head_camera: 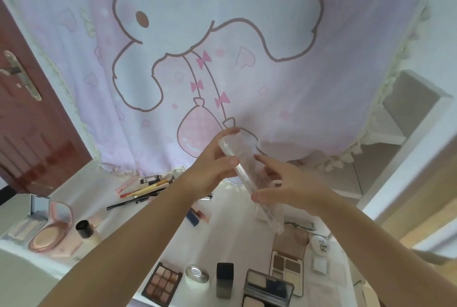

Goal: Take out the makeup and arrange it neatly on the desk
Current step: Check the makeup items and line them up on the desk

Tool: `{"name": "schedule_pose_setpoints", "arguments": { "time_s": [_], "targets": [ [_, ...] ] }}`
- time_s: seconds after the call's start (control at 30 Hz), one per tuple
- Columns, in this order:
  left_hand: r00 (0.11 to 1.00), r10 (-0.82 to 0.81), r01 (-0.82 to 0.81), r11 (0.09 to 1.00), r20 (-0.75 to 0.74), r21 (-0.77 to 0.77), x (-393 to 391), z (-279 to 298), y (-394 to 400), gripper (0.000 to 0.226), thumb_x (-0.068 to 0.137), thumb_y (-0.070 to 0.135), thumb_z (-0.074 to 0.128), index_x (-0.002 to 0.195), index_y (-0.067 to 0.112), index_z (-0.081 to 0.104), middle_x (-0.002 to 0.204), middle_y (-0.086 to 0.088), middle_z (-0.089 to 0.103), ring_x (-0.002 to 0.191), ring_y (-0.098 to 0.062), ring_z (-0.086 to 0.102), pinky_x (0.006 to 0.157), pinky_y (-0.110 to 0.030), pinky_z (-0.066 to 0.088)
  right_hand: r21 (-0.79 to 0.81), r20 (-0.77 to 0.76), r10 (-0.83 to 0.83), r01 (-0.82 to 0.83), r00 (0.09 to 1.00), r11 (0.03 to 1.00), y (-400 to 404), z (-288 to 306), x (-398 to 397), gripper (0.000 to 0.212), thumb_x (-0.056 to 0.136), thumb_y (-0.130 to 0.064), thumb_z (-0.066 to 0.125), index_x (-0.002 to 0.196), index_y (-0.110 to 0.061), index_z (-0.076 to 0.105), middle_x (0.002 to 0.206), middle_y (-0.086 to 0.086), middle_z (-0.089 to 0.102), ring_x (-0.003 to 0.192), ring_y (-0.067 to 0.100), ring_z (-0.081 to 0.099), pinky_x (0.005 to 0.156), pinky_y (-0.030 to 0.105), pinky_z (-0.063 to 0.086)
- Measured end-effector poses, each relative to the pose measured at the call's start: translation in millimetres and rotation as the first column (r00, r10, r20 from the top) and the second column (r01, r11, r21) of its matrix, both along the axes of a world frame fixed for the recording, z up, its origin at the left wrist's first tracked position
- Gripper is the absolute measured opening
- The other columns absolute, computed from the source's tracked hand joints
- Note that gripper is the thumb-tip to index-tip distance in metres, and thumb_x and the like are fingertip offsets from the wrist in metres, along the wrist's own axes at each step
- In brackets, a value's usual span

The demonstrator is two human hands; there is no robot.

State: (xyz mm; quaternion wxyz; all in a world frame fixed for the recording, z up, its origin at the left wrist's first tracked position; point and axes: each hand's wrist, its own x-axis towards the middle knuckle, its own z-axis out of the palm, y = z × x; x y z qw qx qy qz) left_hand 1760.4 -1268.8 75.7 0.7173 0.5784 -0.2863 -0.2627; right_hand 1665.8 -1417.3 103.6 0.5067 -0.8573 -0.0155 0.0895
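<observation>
I hold a clear plastic case (249, 180) up above the white desk (230, 240), tilted on edge. My left hand (210, 168) grips its upper end, fingers curled round the rim. My right hand (284, 183) holds its lower side, thumb underneath and fingers spread against the clear wall. Makeup lies on the desk: pencils and brushes (146, 188) at the back, a pink round compact (50, 232) and a black-capped bottle (85, 228) on the left, eyeshadow palettes (163, 282) (286, 267), a small round jar (197, 274) and a dark bottle (224, 279) in front.
A pink cartoon curtain (222, 59) hangs behind the desk. A red-brown door (29, 113) with a metal handle stands at the left. A white shelf (400, 118) is at the right. A white round case (320, 245) lies at the desk's right side.
</observation>
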Motion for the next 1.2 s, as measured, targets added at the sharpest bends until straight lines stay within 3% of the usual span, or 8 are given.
{"name": "schedule_pose_setpoints", "arguments": {
  "time_s": [0.13,0.23,0.43,0.6,0.87,1.0,1.07,1.2],
  "targets": [
    [0.984,0.094,-0.096,0.995,-0.153,-0.009,-16.6,-3.8,-6.3,0.015,0.089,0.015,0.050,0.102,0.017,0.058,0.094,-0.004,0.067,0.083,-0.017,0.067,0.070,-0.031,0.058,-0.096,0.077,-0.215,0.222,0.974,0.970,1.1,-19.0,1.5,0.081,0.050,-0.051,0.073,0.124,-0.036,0.042,0.109,-0.012,0.057,0.100,0.004,0.055,0.083,0.022,0.047],
    [0.963,0.237,-0.228,0.970,-0.126,0.079,-17.5,-10.3,-9.8,0.032,0.098,0.010,0.032,0.093,0.010,0.063,0.086,-0.005,0.070,0.078,-0.018,0.066,0.069,-0.029,0.057,-0.245,0.186,-0.233,0.275,0.954,0.930,-9.4,-21.4,-4.5,0.073,0.075,-0.042,0.068,0.135,-0.028,0.029,0.113,-0.013,0.047,0.102,-0.001,0.046,0.085,0.014,0.039],
    [0.975,0.210,-0.222,0.947,0.072,0.233,-11.9,12.2,-13.7,0.036,0.097,0.016,0.040,0.073,0.014,0.067,0.072,-0.008,0.061,0.067,-0.021,0.055,0.066,-0.031,0.047,0.267,0.097,-0.352,0.317,0.931,0.910,-34.7,6.4,1.6,0.060,0.083,-0.010,0.064,0.125,-0.038,0.032,0.091,0.002,0.064,0.078,0.016,0.064,0.071,0.033,0.054],
    [0.977,0.171,-0.204,0.925,0.129,0.319,3.5,47.7,-20.0,0.020,0.095,0.024,0.046,0.084,0.022,0.062,0.081,0.001,0.065,0.072,-0.014,0.061,0.070,-0.024,0.051,0.361,0.121,-0.444,0.378,0.888,0.853,-44.1,22.1,10.2,0.025,0.084,-0.010,0.062,0.098,-0.031,0.061,0.106,0.015,0.062,0.082,0.037,0.063,0.086,0.061,0.048],
    [0.942,0.229,-0.242,0.970,-0.244,-0.025,13.1,49.4,-19.4,0.044,0.090,0.003,0.049,0.131,0.015,0.037,0.089,-0.002,0.064,0.063,-0.010,0.067,0.059,-0.022,0.058,0.701,0.119,-0.660,0.408,0.741,0.585,-39.4,9.3,25.4,0.040,0.094,-0.008,0.045,0.133,-0.012,0.036,0.129,0.012,0.049,0.100,0.019,0.060,0.073,0.028,0.059],
    [0.927,0.325,-0.331,0.944,-0.188,0.001,13.6,43.5,-25.8,0.043,0.090,-0.003,0.047,0.130,0.011,0.044,0.089,-0.001,0.062,0.071,-0.013,0.066,0.057,-0.023,0.058,0.184,0.369,-0.536,0.506,0.759,0.843,-35.8,4.6,28.3,0.060,0.070,-0.031,0.075,0.116,-0.015,0.041,0.120,0.004,0.050,0.107,0.014,0.052,0.091,0.038,0.050],
    [0.935,0.310,-0.309,0.950,-0.174,0.030,19.2,43.7,-23.2,0.043,0.089,-0.005,0.045,0.130,0.009,0.047,0.092,-0.003,0.062,0.079,-0.017,0.063,0.057,-0.023,0.058,-0.128,0.434,-0.398,0.493,0.808,0.861,-36.6,6.0,27.3,0.087,0.057,-0.043,0.080,0.128,-0.013,0.039,0.134,0.002,0.033,0.131,0.019,0.030,0.109,0.038,0.031],
    [0.958,0.246,-0.237,0.969,-0.150,0.075,24.6,45.6,-20.0,0.038,0.088,-0.005,0.045,0.121,0.011,0.051,0.092,-0.003,0.062,0.080,-0.019,0.061,0.058,-0.023,0.058,-0.485,0.423,-0.195,0.403,0.885,0.777,-36.8,14.2,24.5,0.084,0.066,-0.036,0.077,0.136,-0.017,0.033,0.152,0.006,0.009,0.141,0.018,-0.001,0.113,0.028,0.010]
  ]
}}
